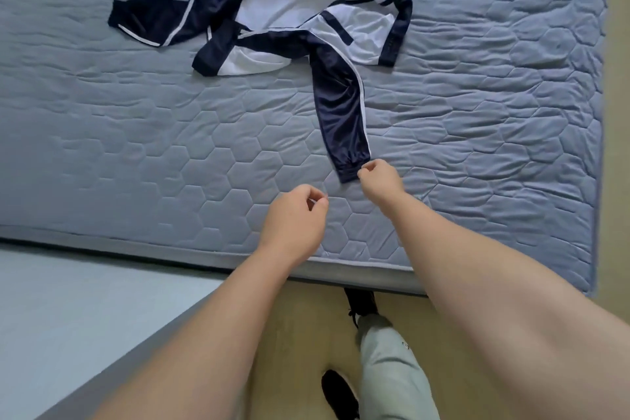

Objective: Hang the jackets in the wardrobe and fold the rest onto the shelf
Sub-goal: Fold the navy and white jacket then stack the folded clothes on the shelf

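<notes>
evidently picking up: the track jacket (306, 20) sprawls across the bed (136, 153), one sleeve (337, 102) reaching toward its near edge, cuff (351, 167) pinched by the right hand (376, 179). the left hand (295, 218), curled on nothing, should probably gather the jacket's body next.

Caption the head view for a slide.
Right hand pinches the cuff of a navy-and-white jacket on a quilted mattress.

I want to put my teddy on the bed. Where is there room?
The mattress is bare left of the jacket's long sleeve, down to the near edge, and right of the jacket. It is crowded by the cuff, near the left hand and right hand.
</notes>
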